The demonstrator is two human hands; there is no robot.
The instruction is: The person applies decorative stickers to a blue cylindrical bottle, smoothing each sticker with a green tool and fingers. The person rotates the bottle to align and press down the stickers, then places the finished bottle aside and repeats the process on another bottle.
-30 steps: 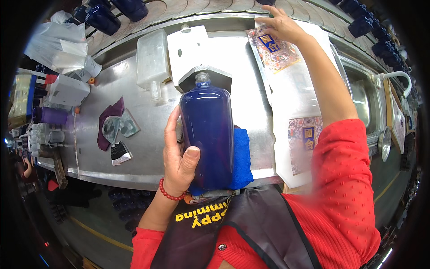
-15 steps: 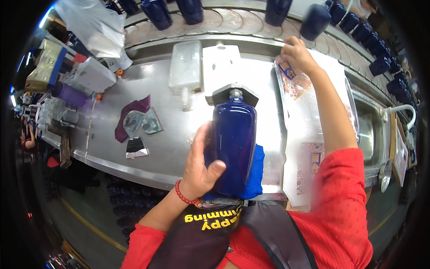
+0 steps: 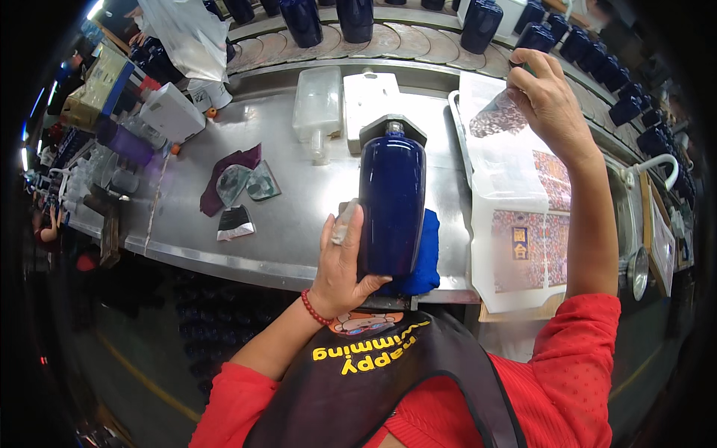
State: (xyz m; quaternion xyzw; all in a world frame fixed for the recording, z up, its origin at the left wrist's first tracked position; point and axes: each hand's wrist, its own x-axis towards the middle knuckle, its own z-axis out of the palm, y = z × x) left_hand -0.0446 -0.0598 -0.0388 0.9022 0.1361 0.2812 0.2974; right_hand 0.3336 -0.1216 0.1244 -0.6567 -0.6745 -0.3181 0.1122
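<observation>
A dark blue glass bottle lies in front of me, its threaded neck at a grey angular holder. My left hand is closed against the bottle's left side and lower end, with a pale wrap on one finger. Pinched in my right hand is a patterned decal sheet, curled and hanging from the fingertips above a translucent white tray. Other floral decal sheets with a dark label panel lie on that tray. Under the bottle a bright blue cloth shows.
A clear empty bottle lies beside a white block on the steel table. Purple cloth and dark pads sit to the left. Blue bottles ride a conveyor behind. A sink tap is at right.
My right hand has lifted the decal up and to the right, and the sheet has curled over. More decal sheets show on the tray. The left hand still holds the bottle as the view shifts.
</observation>
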